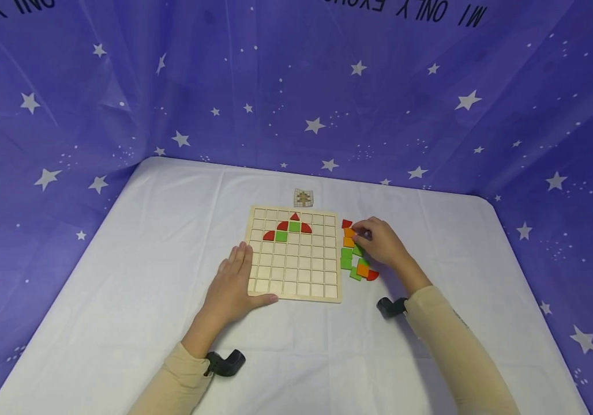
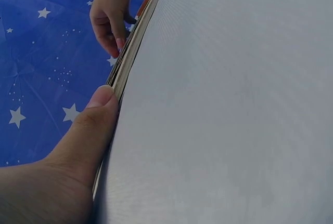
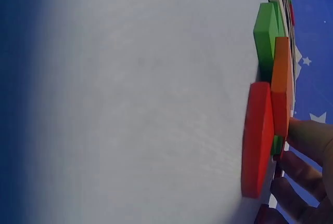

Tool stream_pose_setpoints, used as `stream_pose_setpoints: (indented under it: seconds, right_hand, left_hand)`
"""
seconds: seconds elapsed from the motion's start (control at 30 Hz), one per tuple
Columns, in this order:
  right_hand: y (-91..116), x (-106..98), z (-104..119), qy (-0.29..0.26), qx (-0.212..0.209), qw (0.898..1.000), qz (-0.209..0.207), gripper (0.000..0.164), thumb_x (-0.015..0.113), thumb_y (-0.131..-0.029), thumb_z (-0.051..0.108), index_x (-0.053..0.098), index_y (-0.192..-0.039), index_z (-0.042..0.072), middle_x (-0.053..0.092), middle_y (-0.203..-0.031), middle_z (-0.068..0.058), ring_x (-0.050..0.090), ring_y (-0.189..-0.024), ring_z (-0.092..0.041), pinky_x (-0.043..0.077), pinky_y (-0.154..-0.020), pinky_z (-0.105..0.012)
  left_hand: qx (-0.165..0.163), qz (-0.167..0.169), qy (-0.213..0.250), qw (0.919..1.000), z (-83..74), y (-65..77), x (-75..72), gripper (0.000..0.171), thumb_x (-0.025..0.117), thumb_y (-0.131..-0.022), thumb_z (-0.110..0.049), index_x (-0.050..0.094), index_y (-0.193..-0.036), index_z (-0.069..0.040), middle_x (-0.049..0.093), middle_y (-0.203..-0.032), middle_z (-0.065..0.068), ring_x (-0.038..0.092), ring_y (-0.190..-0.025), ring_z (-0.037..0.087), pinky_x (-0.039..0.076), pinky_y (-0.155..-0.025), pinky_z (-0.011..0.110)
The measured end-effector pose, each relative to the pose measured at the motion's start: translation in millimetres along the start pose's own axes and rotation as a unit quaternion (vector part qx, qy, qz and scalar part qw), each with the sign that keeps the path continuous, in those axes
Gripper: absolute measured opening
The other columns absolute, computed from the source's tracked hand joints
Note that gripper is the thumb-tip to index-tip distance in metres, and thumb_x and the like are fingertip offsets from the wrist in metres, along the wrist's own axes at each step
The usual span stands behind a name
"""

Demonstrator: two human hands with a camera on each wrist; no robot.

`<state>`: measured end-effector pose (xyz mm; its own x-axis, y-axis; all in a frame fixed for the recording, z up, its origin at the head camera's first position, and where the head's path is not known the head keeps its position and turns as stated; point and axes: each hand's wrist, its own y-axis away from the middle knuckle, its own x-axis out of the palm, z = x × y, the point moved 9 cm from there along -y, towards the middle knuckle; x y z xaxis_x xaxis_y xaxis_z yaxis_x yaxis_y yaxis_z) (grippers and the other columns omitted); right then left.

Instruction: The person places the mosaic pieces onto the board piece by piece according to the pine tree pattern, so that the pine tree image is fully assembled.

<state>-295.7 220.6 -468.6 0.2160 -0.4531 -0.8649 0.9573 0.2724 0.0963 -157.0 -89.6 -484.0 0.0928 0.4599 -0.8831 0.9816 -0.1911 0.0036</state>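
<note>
My left hand [image 1: 230,285] rests at the lower left corner of a square wooden grid board [image 1: 300,259], fingers along its left edge, thumb along its near edge. On the board sit red triangle and quarter-round tiles [image 1: 306,228] and two green square tiles [image 1: 281,236]. Right of the board, my right hand [image 1: 381,241] reaches over loose tiles, thumb and forefinger curled beside an orange tile [image 1: 349,242] and a red tile [image 1: 346,223]. I cannot tell whether they pinch one. The right wrist view shows a red tile [image 3: 257,141] and an orange tile [image 3: 281,86] near the fingers.
A small card with a tree pattern on a grid [image 1: 303,198] lies beyond the board's far edge. Several green tiles [image 1: 346,258] lie beside the board's right edge. White cloth [image 1: 172,230] covers the table, and a purple star-printed curtain [image 1: 276,86] hangs behind it.
</note>
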Motion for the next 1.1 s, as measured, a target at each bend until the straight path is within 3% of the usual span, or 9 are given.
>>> stream_pose_setpoints:
  seconds: [0.37, 0.67, 0.93, 1.1]
  right_hand:
    - [-8.8, 1.2, -1.2, 0.016, 0.013, 1.000, -0.011, 0.034, 0.065, -0.096, 0.036, 0.068, -0.121, 0.013, 0.063, -0.108, -0.006, 0.053, -0.095, -0.024, 0.048, -0.092, -0.041]
    - [-8.8, 0.9, -6.8, -0.011, 0.023, 1.000, 0.007, 0.030, 0.066, -0.096, 0.034, 0.070, -0.117, 0.013, 0.063, -0.111, -0.007, 0.056, -0.101, -0.025, 0.048, -0.100, -0.044]
    - [-6.6, -0.9, -8.8, -0.026, -0.005, 0.999, 0.027, 0.028, 0.066, -0.097, 0.021, 0.070, -0.124, 0.014, 0.062, -0.110, -0.007, 0.052, -0.094, -0.023, 0.045, -0.088, -0.037]
    - [-7.8, -1.0, -9.0, -0.031, -0.006, 0.999, 0.019, 0.028, 0.065, -0.097, 0.023, 0.070, -0.123, 0.013, 0.062, -0.110, -0.007, 0.053, -0.095, -0.024, 0.046, -0.089, -0.038]
  left_hand:
    - [-0.005, 0.011, 0.002, 0.9999, 1.5, -0.6, 1.7, 0.129, 0.074, -0.072, -0.071, 0.011, -0.157, 0.004, 0.008, -0.166, 0.021, 0.009, -0.155, 0.037, 0.017, -0.124, 0.054]
    - [-0.005, 0.007, 0.004, 1.0000, 0.9, -0.4, 1.1, 0.130, 0.074, -0.071, -0.071, 0.013, -0.156, 0.005, 0.009, -0.166, 0.021, 0.010, -0.154, 0.037, 0.018, -0.123, 0.055]
    - [-0.003, 0.006, 0.001, 1.0000, 1.1, -0.3, 1.2, 0.130, 0.074, -0.071, -0.071, 0.013, -0.156, 0.005, 0.009, -0.166, 0.021, 0.010, -0.154, 0.037, 0.018, -0.123, 0.054]
    - [-0.004, 0.007, 0.000, 1.0000, 1.4, -0.1, 1.2, 0.130, 0.074, -0.071, -0.072, 0.013, -0.156, 0.005, 0.009, -0.166, 0.021, 0.010, -0.155, 0.037, 0.018, -0.123, 0.054]
